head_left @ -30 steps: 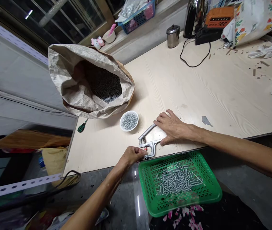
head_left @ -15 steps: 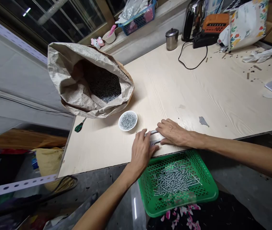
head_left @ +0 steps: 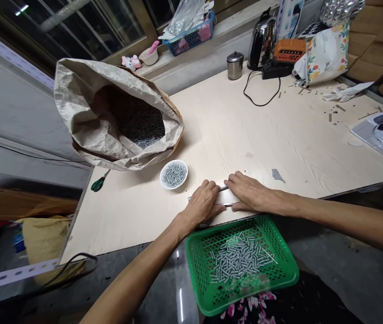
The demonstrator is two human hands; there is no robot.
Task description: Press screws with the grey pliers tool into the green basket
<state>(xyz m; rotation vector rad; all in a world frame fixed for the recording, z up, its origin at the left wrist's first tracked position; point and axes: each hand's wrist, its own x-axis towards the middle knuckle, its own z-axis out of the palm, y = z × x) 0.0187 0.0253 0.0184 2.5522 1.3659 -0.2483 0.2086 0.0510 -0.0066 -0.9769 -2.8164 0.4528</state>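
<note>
Two slim grey metal strips (head_left: 225,204) lie roughly parallel near the table's front edge, running between my hands. My left hand (head_left: 203,201) is closed over their left ends, fingers on the far side and thumb on the near side. Around their right ends my right hand (head_left: 250,193) is closed in the same way. What lies under the palms is hidden. Just below the table edge, a green plastic basket (head_left: 191,270) holds a heap of small grey screw-like pieces (head_left: 240,258). A white bowl (head_left: 162,182) of small silvery metal pieces stands beyond my left hand.
A large woven sack (head_left: 76,135), open and holding many dark metal pieces, stands at the back left. Green-handled scissors (head_left: 98,183) lie by the left edge. A metal canister (head_left: 235,66), a kettle (head_left: 262,40) and a black cable (head_left: 262,105) are at the back.
My left hand has slid over the strips and now lies flatter across them. The right hand keeps its grip. The whole view has shifted slightly.
</note>
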